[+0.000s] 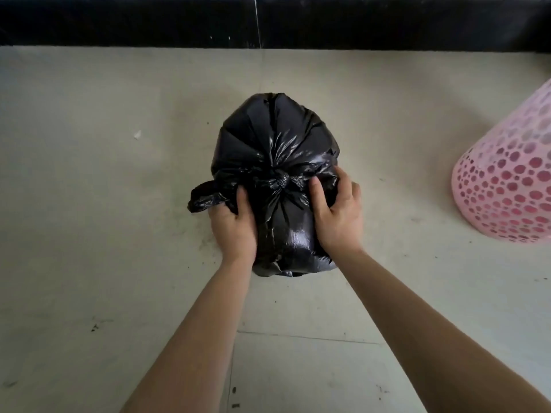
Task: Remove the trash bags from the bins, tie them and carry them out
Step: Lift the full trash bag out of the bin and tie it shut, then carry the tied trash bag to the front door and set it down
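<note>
1. Left hand (235, 225) grips the loose tail (204, 198) left of the knot (280, 181)
2. Right hand (338, 214) clutches bunched plastic right of it, fingers curled
3. The black trash bag (277, 135) sits mid-frame on the pale floor (89, 234)
4. A pink perforated bin (512, 186) stands apart at the right edge

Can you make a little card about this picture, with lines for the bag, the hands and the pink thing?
bag: black trash bag, full, sitting on the floor
knot: tied on top, between the two hands
left hand: grips the loose plastic end left of the knot
right hand: grips the plastic right of the knot
pink thing: pink bin with round holes, at the right edge, apart from the bag
</note>
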Demonstrator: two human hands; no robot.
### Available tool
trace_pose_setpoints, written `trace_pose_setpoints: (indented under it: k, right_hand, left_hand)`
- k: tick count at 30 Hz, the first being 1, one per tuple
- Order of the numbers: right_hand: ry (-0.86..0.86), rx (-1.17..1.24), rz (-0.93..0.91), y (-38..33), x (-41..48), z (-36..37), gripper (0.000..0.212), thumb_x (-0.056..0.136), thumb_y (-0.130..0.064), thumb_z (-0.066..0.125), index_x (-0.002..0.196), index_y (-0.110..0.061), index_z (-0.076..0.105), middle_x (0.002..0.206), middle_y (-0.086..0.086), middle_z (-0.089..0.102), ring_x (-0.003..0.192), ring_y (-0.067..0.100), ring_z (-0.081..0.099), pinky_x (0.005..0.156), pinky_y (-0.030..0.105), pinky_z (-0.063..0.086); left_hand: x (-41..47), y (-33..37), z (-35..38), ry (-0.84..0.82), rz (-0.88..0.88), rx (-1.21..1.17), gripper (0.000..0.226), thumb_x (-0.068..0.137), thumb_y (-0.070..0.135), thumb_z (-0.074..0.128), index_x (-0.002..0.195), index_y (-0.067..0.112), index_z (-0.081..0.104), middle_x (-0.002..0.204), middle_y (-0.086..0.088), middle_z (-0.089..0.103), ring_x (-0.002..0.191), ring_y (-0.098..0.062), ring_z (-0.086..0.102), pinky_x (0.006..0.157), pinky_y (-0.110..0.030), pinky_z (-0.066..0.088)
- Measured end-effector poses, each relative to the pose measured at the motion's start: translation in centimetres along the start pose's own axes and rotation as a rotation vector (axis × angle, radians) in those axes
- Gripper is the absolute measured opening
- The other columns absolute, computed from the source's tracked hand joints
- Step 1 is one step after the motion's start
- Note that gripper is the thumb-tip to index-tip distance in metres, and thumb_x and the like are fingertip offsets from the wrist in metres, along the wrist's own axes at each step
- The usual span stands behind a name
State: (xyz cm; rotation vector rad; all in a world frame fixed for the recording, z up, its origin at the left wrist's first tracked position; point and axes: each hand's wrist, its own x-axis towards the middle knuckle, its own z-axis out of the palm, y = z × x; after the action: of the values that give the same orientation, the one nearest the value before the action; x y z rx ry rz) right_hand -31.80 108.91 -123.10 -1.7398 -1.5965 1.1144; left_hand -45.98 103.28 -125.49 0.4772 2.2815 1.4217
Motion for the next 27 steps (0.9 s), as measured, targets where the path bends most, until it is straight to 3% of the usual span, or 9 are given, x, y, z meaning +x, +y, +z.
trace_pose_setpoints:
  k: [2,4,9,12,14,18,22,24,27]
  right_hand:
    - [0.019,0.003,-0.034,0.4,-0.9,-0.2,0.048,0.096,-0.052,0.055,0.139,-0.032,0.047,0.128,-0.004,0.05,0.104,0.006,0.049,0.085,0.01,0.034]
    - [0.028,0.009,-0.064,1.4,-3.1,-0.2,0.046,0.096,-0.048,0.057,0.137,-0.029,0.051,0.122,-0.006,0.051,0.097,-0.001,0.048,0.079,-0.002,0.032]
    - [-0.013,-0.033,-0.048,2.9,-9.5,-0.8,0.041,0.097,-0.041,0.058,0.132,-0.02,0.055,0.119,-0.001,0.054,0.087,-0.006,0.049,0.077,-0.005,0.033]
    - [-0.015,-0.011,-0.003,1.1,-12.2,-2.0,0.038,0.098,-0.037,0.059,0.129,-0.015,0.058,0.115,0.005,0.056,0.088,-0.012,0.047,0.08,-0.003,0.033]
    - [0.01,0.011,0.032,-1.5,-14.3,-4.1,0.037,0.099,-0.037,0.058,0.128,-0.015,0.058,0.112,0.003,0.056,0.09,-0.019,0.047,0.079,-0.003,0.033]
    - [-0.001,0.039,0.057,-8.8,-18.3,-10.3,0.039,0.099,-0.037,0.057,0.131,-0.015,0.055,0.117,0.002,0.056,0.093,-0.018,0.048,0.081,-0.004,0.031]
    - [-0.072,0.053,0.0,-19.1,-21.1,-17.5,0.057,0.099,-0.039,0.056,0.149,-0.022,0.036,0.138,-0.014,0.045,0.122,-0.014,0.039,0.099,-0.003,0.026]
    - [-0.102,0.035,-0.064,-26.4,-21.3,-21.3,0.062,0.099,-0.038,0.057,0.153,-0.018,0.033,0.131,-0.024,0.04,0.114,-0.026,0.035,0.095,-0.006,0.021]
    - [-0.14,0.016,-0.2,-39.7,-21.9,-27.5,0.061,0.099,-0.038,0.056,0.153,-0.019,0.034,0.125,-0.011,0.045,0.107,-0.007,0.045,0.094,0.003,0.026]
  left_hand:
    - [-1.2,-0.2,-0.6,0.061,0.014,0.025,0.035,0.101,0.026,0.055,0.12,-0.003,0.062,0.116,-0.005,0.062,0.103,-0.013,0.057,0.083,-0.006,0.037]
    - [-3.2,-1.5,-1.7,0.12,0.049,0.056,0.043,0.099,0.032,0.052,0.113,-0.006,0.067,0.109,-0.005,0.067,0.103,-0.015,0.061,0.088,-0.015,0.041]
    - [-9.4,-4.3,-5.9,0.12,0.0,0.165,0.059,0.097,0.041,0.046,0.097,-0.013,0.07,0.098,-0.024,0.073,0.093,-0.032,0.07,0.089,-0.036,0.053]
    - [-11.4,-2.0,-8.3,0.137,0.035,0.184,0.058,0.096,0.04,0.043,0.102,-0.011,0.07,0.102,-0.02,0.073,0.097,-0.018,0.067,0.091,-0.017,0.048]
    - [-12.6,1.4,-10.4,0.114,0.017,0.163,0.059,0.096,0.041,0.044,0.098,-0.012,0.07,0.1,-0.021,0.073,0.094,-0.018,0.067,0.086,-0.014,0.047]
    - [-15.5,9.5,-15.5,0.023,0.034,0.215,0.064,0.098,0.041,0.042,0.089,-0.017,0.067,0.09,-0.026,0.071,0.087,-0.038,0.069,0.083,-0.031,0.049]
    - [-18.0,20.3,-21.4,-0.022,0.017,0.211,0.075,0.097,0.05,0.036,0.083,-0.019,0.063,0.081,-0.03,0.068,0.08,-0.044,0.066,0.079,-0.047,0.05]
    - [-18.1,28.0,-24.5,-0.01,0.039,0.198,0.074,0.098,0.049,0.036,0.082,-0.018,0.063,0.08,-0.03,0.068,0.078,-0.044,0.066,0.076,-0.046,0.049]
    - [-17.6,41.4,-29.8,0.064,0.114,0.182,0.07,0.099,0.044,0.037,0.078,-0.018,0.062,0.076,-0.029,0.067,0.073,-0.043,0.066,0.069,-0.035,0.043]
